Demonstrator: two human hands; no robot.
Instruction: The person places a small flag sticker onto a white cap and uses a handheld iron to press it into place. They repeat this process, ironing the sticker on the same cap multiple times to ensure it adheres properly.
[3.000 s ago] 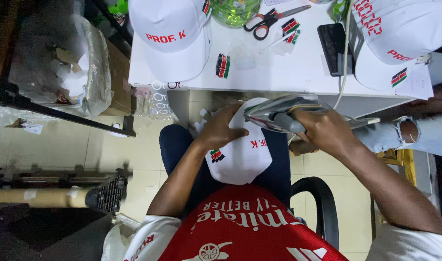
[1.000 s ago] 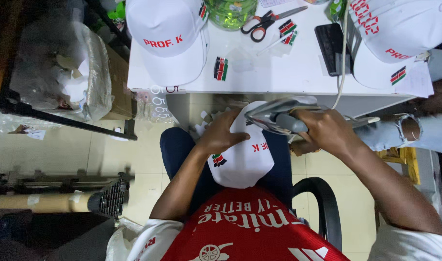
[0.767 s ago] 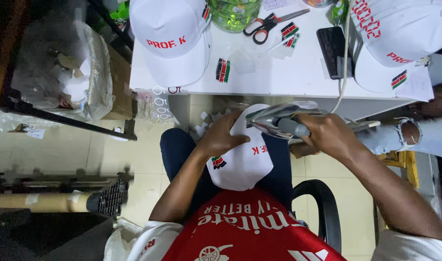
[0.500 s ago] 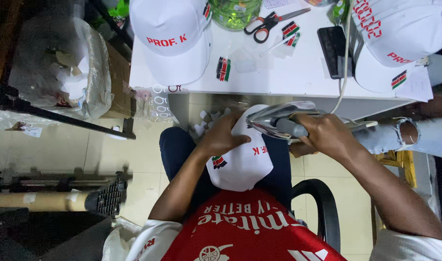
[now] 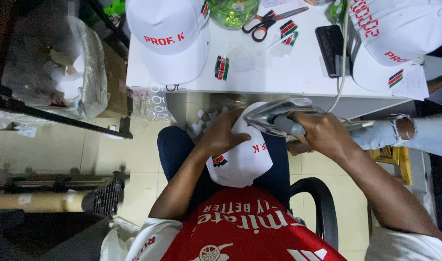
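On my lap lies a white cap [image 5: 242,162] with red lettering and a small striped flag patch on its side. My left hand [image 5: 222,135] presses down on the cap's upper part and holds it still. My right hand [image 5: 322,134] grips the grey handle of a silver clothes iron [image 5: 274,116], whose soleplate rests against the cap's top edge. The iron's white cord [image 5: 343,63] runs up over the white table [image 5: 279,79].
Two more white caps [image 5: 170,38] [image 5: 399,34] sit on the table with scissors [image 5: 264,21], loose flag patches [image 5: 222,67], a black phone [image 5: 331,43] and a green bottle [image 5: 233,9]. Another person's jeans-clad knee [image 5: 399,137] is at right. A plastic-wrapped box [image 5: 56,67] stands left.
The iron has shifted slightly on the cap's top edge; both hands keep their hold and the cap stays on my lap.
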